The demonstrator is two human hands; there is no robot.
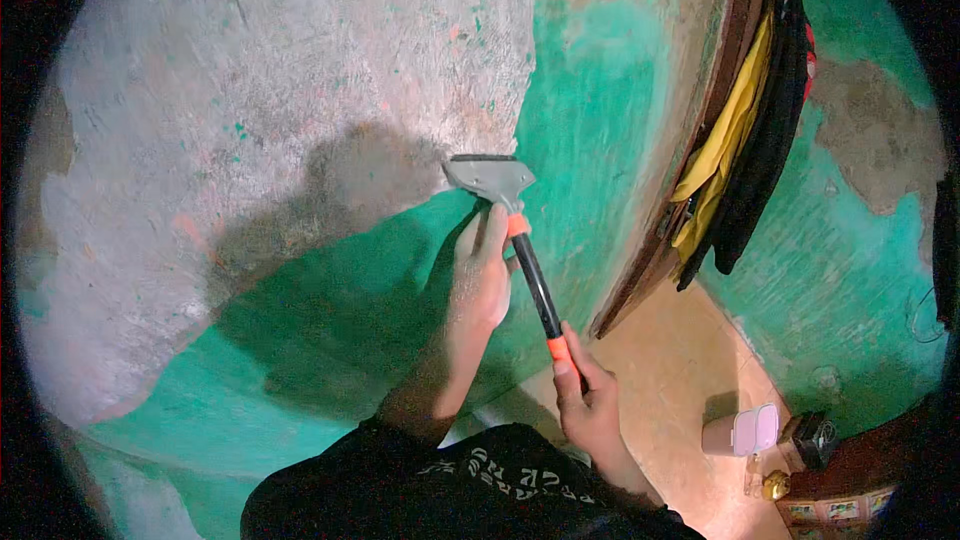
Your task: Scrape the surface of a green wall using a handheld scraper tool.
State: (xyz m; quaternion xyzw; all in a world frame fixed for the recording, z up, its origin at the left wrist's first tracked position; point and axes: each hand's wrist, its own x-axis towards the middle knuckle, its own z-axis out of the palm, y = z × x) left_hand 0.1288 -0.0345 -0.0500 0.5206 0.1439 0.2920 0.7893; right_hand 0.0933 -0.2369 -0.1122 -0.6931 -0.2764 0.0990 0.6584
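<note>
A long-handled scraper (534, 270) with a grey head and a black handle with orange bands is held up against a wall. The wide head lies at the edge between green paint (592, 105) and the bare, whitish wall surface (262, 75). My left hand (487, 262) is at the upper part of the handle, just below the head, with its fingers partly hidden. Lower down, my right hand (589, 390) grips the handle's end by the lower orange band. Shadows of the arm and tool fall on the wall to the left.
To the right is a brown wooden door frame or edge (652, 247), with yellow cloth (724, 127) and black cloth (765, 135) hanging by it. At lower right, a pink plastic bin (741, 431) and a black box (810, 439) stand on the tan floor (660, 360).
</note>
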